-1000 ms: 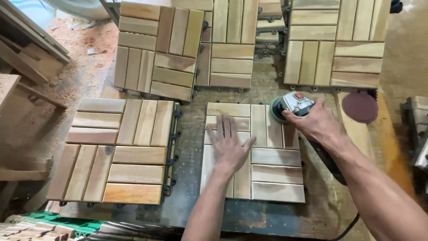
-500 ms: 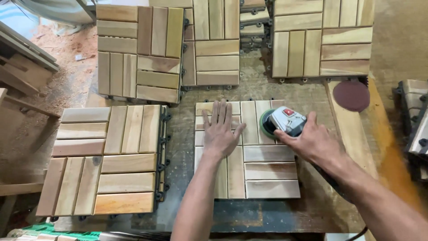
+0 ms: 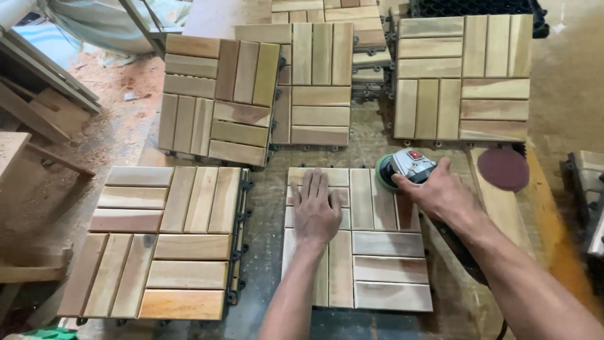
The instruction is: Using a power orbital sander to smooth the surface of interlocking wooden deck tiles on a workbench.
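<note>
The left hand (image 3: 316, 211) lies flat and open on the wooden tile (image 3: 358, 239) at lower centre. The right hand (image 3: 440, 192) grips the sander (image 3: 402, 169) at the tile's upper right corner; most slats look unsanded.

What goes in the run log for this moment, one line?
left hand: flat on wooden slat tile | right hand: gripping sander at tile's top right edge | loose sanding disc: right, on workbench

No packages, signs or screens show among the tiles and tools here.
</note>
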